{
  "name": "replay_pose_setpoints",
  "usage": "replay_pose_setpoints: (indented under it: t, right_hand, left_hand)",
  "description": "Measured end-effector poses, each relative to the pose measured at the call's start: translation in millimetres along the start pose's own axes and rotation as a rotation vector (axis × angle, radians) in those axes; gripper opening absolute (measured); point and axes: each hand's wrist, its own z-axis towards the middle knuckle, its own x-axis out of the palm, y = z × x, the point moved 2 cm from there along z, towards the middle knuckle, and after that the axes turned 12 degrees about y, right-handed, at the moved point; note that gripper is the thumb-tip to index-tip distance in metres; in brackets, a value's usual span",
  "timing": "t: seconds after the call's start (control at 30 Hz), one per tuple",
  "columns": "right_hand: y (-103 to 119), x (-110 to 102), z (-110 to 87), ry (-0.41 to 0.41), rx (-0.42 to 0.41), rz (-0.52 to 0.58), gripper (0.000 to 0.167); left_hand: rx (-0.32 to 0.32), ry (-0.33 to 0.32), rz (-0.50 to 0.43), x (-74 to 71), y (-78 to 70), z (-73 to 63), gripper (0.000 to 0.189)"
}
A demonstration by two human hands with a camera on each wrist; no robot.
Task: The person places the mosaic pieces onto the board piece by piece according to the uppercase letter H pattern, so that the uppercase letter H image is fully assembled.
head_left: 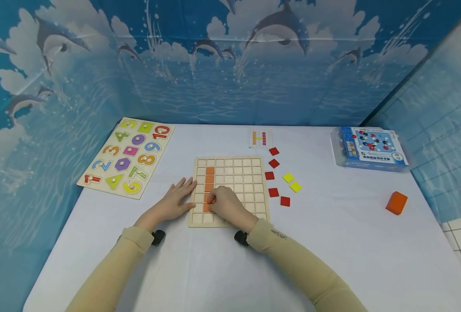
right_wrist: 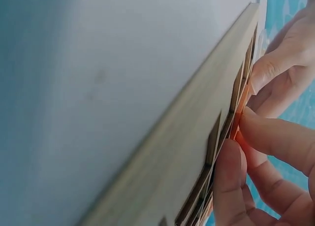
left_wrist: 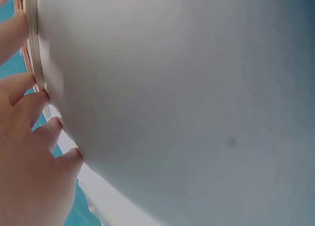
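Observation:
A wooden grid board point(head_left: 250, 173) lies on the table, and orange square tiles point(head_left: 209, 179) fill a column of cells near its left side. With curled fingers, my right hand point(head_left: 230, 206) pinches the lowest orange tile point(head_left: 207, 208) down at the grid; the right wrist view shows thumb and fingertips right at the orange tile point(right_wrist: 239, 113). Fingers spread, my left hand point(head_left: 173, 201) rests flat on the table with thumb and fingertips at the board's left edge. Red tiles point(head_left: 273, 192) and two yellow tiles point(head_left: 295, 186) lie loose to the right of the board.
A small pattern card point(head_left: 259, 138) lies behind the board. At the left is a number-and-shape puzzle board point(head_left: 158, 171). A blue boxed set point(head_left: 374, 148) sits at the back right, with an orange block point(head_left: 396, 203) nearer the right edge.

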Motion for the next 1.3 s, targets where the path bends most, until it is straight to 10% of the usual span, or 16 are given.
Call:
replay_pose_setpoints:
  t: [0.3, 1.3]
  right_hand:
    - [-13.6, -16.7, -14.8, -0.038, -0.037, 0.125, 0.006]
    - [-168.9, -130.7, -109.5, -0.307, 0.321, 0.226, 0.046]
  left_hand:
    - [0.003, -0.001, 0.004, 0.5, 0.4, 0.9, 0.072]
    - [-0.02, 0.017, -0.002, 0.1, 0.8, 0.6, 0.074]
